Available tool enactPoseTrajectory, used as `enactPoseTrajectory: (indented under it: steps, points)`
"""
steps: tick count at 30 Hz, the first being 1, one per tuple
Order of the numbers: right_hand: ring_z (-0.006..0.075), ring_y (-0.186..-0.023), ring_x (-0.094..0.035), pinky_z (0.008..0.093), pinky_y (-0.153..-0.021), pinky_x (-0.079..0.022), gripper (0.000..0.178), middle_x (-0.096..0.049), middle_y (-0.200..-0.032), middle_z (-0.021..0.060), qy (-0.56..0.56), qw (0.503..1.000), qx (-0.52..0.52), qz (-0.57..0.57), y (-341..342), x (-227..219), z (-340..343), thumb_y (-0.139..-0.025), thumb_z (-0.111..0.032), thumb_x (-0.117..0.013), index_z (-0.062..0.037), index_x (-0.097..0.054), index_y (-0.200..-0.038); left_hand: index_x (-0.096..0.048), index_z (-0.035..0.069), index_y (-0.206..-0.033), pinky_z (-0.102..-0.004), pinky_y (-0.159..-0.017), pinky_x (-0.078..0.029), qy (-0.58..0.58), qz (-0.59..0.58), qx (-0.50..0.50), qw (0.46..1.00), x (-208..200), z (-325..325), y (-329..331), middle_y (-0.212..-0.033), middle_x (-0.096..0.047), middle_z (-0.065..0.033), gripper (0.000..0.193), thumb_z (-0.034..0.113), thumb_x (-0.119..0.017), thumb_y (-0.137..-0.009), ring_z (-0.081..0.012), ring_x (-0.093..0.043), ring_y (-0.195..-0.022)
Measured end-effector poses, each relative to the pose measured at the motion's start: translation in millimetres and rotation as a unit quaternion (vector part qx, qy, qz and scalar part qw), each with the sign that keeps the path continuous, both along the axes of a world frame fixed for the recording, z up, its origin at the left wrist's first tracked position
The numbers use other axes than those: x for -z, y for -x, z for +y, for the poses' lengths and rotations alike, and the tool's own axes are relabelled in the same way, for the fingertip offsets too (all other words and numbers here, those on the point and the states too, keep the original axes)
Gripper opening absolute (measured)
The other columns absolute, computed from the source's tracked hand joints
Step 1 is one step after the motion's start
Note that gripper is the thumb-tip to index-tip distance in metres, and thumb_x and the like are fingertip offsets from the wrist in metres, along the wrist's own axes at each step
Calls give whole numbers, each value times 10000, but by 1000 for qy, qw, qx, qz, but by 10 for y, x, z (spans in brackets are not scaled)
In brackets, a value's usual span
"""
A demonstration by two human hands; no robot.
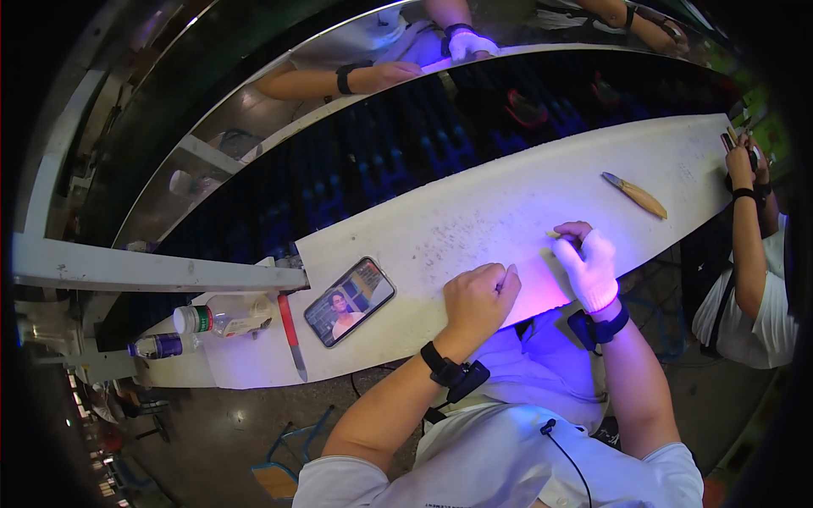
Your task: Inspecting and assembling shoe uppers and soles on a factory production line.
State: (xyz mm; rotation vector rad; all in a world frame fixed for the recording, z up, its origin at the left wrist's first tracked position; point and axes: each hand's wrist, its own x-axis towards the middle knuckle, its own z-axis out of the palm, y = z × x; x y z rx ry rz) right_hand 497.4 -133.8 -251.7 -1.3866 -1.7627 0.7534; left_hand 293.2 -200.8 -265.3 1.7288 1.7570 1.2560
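Bare and curled into a fist, my left hand (479, 300) is just above the near edge of the white work surface (406, 292). Its thumb presses against the fingers, and whatever they hold is hidden. My right hand (587, 264) wears a white glove that leaves some fingers bare. Those fingers are bent together, and a small yellowish tip (553, 234) shows beside them; its kind is unclear. Purple light falls on the surface between the two hands. Beyond my right hand lies a knife with a wooden handle (641, 200).
A phone (349, 302) playing video lies left of my hands, beside a red-handled knife (290, 334). A clear jar (229, 315) and a small bottle (159, 345) lie farther left. A dark channel (406, 152) runs beyond the surface. People work opposite and at the right.
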Motion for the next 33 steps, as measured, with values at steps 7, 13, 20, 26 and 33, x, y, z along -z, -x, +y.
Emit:
enactPoseTrajectory:
  steps: [7,13,20,26,33]
  points:
    - [213,-778,-705,343,-751,-569,223,-729,-853,129,-22,999,-20,40,-55,70,5,-906,-152,-796,13,-763,-1053,-514,33,-633,-444,-503,-396,3,12,-7,1000,-16,-18,-38,-590,-508,-147,422,194,-763,-932,-349,-507,-494]
    - [212,-773,-707,341,-749,-572,216,-740,-865,129,3,998,-43,56,-78,14,-12,-896,-161,-801,1,-777,-1038,-513,31,-627,-443,-504,-402,-17,47,-22,998,5,-26,-75,-591,-511,-153,421,189,-753,-935,-351,-519,-499]
    - [237,-779,-705,366,-746,-573,218,-740,-884,131,-34,995,-92,25,-122,-24,-42,-892,-204,-811,-30,-790,-1021,-528,37,-627,-453,-512,-421,-22,85,-50,995,8,-3,-145,-590,-537,-142,421,207,-757,-936,-356,-551,-510]
    - [282,-797,-710,402,-762,-575,213,-738,-885,135,-59,987,-150,22,-171,-47,-29,-894,-211,-810,-42,-775,-1018,-553,47,-632,-461,-530,-447,-19,135,-69,988,23,-19,-182,-617,-576,-140,417,248,-746,-943,-361,-585,-543]
    - [289,-791,-712,409,-755,-578,227,-733,-872,137,-66,983,-170,31,-207,-23,-21,-881,-221,-817,-50,-772,-1024,-624,60,-670,-486,-577,-509,23,155,-55,986,-12,-53,-193,-664,-640,-119,344,246,-726,-940,-367,-654,-609]
